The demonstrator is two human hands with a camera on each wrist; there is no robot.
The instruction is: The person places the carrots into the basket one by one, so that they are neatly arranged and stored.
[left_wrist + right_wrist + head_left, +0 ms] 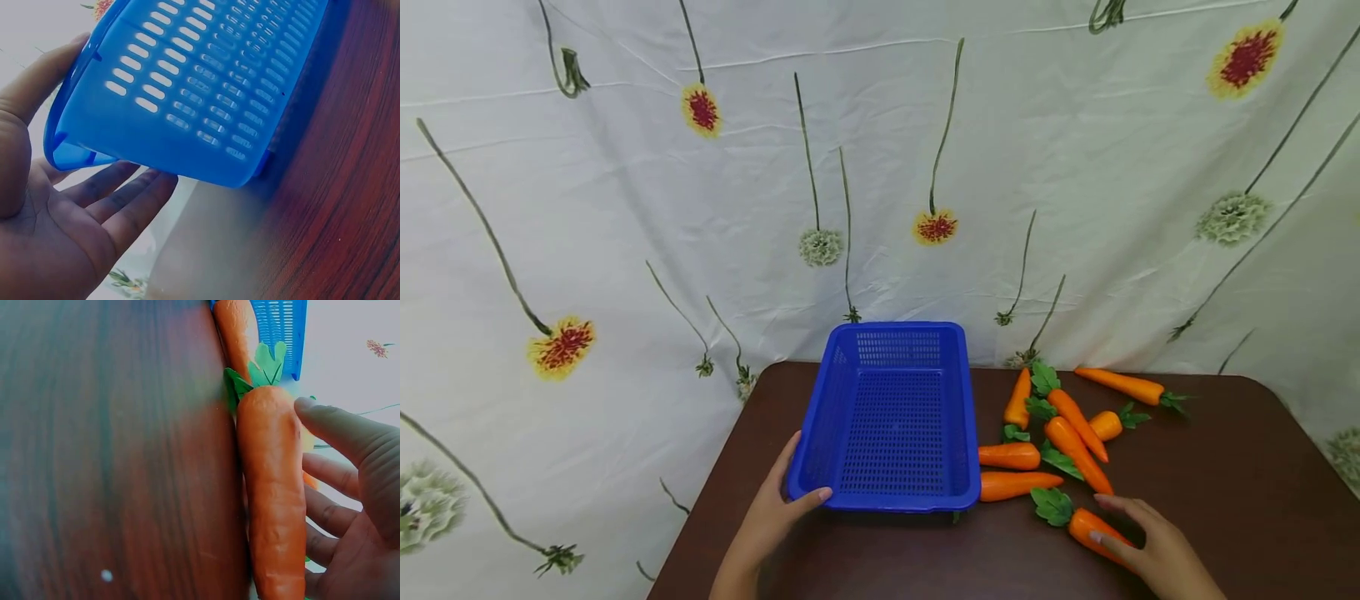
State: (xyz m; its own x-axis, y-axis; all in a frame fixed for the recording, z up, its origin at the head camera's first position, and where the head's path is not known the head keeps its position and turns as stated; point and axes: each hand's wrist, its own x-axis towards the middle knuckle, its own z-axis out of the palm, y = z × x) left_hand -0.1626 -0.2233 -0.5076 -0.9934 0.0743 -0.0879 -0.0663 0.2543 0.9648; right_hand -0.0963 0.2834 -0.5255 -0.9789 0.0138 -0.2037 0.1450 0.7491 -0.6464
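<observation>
A blue plastic basket (883,502) with slotted walls stands on the table. At its near left corner my left hand (771,504) grips the rim, thumb over the front edge and fingers along the outside; the left wrist view shows the basket wall (94,122) close up. My right hand (1161,546) is spread around the nearest orange carrot (1090,525), which lies on the table, leaves toward the basket. In the right wrist view the thumb is by the top of that carrot (272,475), fingers loosely bent beside it; firm contact cannot be made out.
Several more carrots (1078,454) with green leaves lie in a loose group right of the basket, two of them against its side. The dark brown table (1232,467) ends at a white flowered cloth (752,208) hanging behind.
</observation>
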